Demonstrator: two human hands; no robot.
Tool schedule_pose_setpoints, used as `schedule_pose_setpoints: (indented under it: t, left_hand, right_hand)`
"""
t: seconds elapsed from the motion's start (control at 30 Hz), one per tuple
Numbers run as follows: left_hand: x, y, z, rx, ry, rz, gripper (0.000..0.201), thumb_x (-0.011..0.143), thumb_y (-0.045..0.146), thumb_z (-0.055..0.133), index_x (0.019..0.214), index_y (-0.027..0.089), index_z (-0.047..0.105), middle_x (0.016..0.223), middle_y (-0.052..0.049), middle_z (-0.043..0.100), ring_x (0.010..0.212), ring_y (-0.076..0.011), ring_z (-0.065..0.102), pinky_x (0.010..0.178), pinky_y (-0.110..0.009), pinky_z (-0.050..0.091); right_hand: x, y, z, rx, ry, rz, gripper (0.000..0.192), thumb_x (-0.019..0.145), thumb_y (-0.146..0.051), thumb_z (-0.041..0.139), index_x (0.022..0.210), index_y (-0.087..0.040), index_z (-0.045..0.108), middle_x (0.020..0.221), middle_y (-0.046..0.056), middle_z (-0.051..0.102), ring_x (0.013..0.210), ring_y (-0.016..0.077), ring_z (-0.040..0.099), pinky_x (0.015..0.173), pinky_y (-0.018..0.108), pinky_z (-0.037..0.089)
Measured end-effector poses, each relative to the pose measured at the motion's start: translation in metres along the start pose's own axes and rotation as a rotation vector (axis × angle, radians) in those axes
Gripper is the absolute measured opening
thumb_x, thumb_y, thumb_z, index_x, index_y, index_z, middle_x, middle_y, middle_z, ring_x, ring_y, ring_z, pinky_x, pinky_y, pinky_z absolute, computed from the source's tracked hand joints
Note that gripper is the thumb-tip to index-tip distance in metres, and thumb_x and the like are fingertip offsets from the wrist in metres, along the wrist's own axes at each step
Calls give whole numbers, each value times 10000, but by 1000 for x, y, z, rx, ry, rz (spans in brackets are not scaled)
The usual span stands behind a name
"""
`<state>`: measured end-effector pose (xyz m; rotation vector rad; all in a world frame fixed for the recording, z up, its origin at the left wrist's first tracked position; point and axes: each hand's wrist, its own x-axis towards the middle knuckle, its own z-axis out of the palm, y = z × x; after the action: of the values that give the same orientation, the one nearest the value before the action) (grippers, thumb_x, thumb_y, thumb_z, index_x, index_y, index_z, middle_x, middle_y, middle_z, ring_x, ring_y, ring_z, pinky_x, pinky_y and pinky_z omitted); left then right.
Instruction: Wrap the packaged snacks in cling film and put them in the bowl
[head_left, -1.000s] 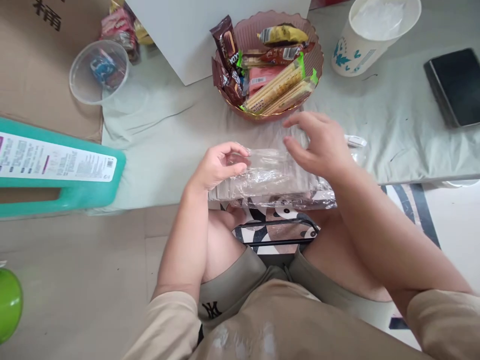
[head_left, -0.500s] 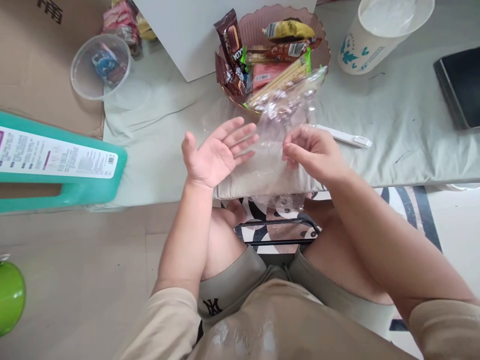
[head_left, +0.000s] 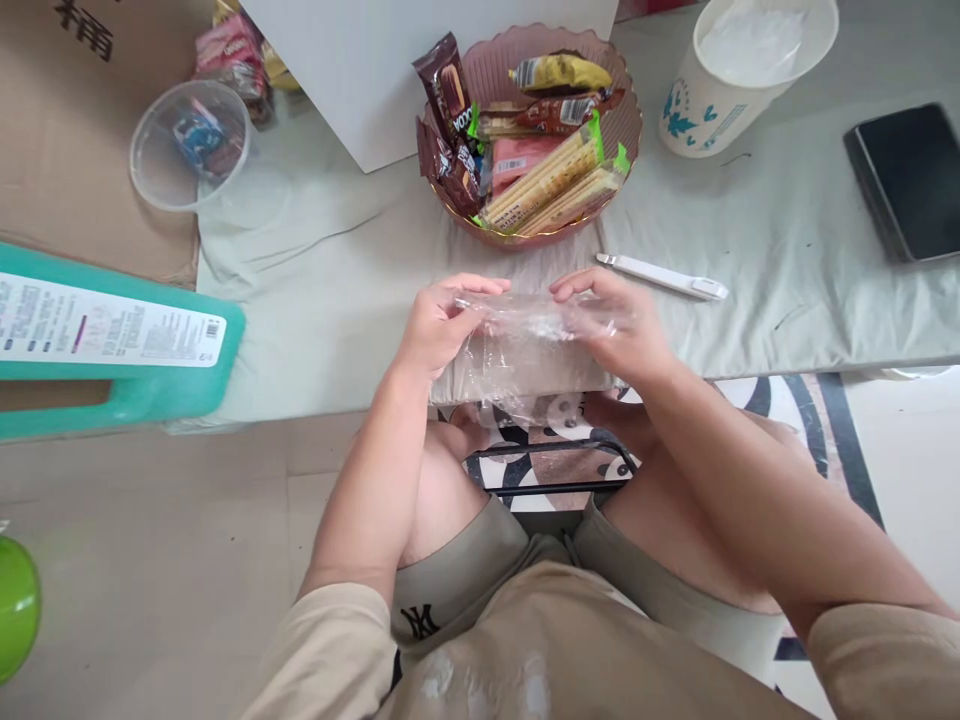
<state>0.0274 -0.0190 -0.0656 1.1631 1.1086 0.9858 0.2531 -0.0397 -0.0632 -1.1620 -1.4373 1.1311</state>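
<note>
Stretched between my two hands is a clear plastic bag (head_left: 491, 350), its lower part hanging over the table's front edge. My left hand (head_left: 442, 322) pinches one side of the bag's upper edge between thumb and fingers. On the other side, my right hand (head_left: 619, 325) is closed on the plastic, which partly covers its fingers. Just beyond both hands stands a pink scalloped bowl (head_left: 517, 240) of wrapped snacks, among them stick biscuits (head_left: 544, 180) and brown cocoa packets (head_left: 448, 88). A white box cutter or similar slim tool (head_left: 660, 275) lies beside my right hand.
A clear round tub (head_left: 142, 165) and a teal container with a label (head_left: 225, 350) are on the left by a cardboard box (head_left: 45, 150). At the right are a white paper cup (head_left: 701, 120) and a black phone (head_left: 911, 180). A white board (head_left: 352, 70) is behind.
My left hand, open and palm up before, has come in and taken hold of the plastic bag. The bag has come down from in front of the bowl and is now spread between both hands.
</note>
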Motion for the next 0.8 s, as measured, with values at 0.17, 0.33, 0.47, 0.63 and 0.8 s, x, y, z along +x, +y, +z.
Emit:
schedule_pose_setpoints:
  t: [0.17,0.33,0.47,0.63,0.8]
  left_hand:
    - [2,-1,-8,66,38,50,189,761,339,830,671,212,724,1057,-39,783,744,-149,711,677,-334,605]
    - [4,0,-12,47,69,73,84,712,211,751,633,234,732,1055,-18,759,849,-180,711,810,-407,616]
    - [4,5,-17,-39,40,60,108,691,209,669,611,217,741,1058,-45,752,898,-209,712,875,-438,605]
    - [6,4,-17,36,24,54,405,857,474,587,587,194,700,928,-108,736,929,-234,708,872,-407,588]
    - [6,-1,-16,64,83,87,348,697,303,814,1025,262,704,1188,-43,710,988,-199,730,894,-359,601]
  right_hand:
    - [5,-4,-4,160,99,52,308,744,-525,805,695,-244,689,1002,64,714,855,200,650,652,321,512]
    - [9,-2,-9,195,160,102,211,747,-394,747,647,-227,665,1035,65,700,890,200,645,674,325,529]
    - [9,6,-14,285,138,117,259,863,-414,589,714,-220,677,988,66,670,783,156,614,631,303,517]
    - [6,11,-15,170,54,240,534,685,-331,853,1159,-274,615,1088,-4,645,591,73,532,500,245,445]
    - [8,11,-12,113,-3,283,572,631,-209,833,1152,-265,604,720,-79,582,584,111,530,536,252,435]
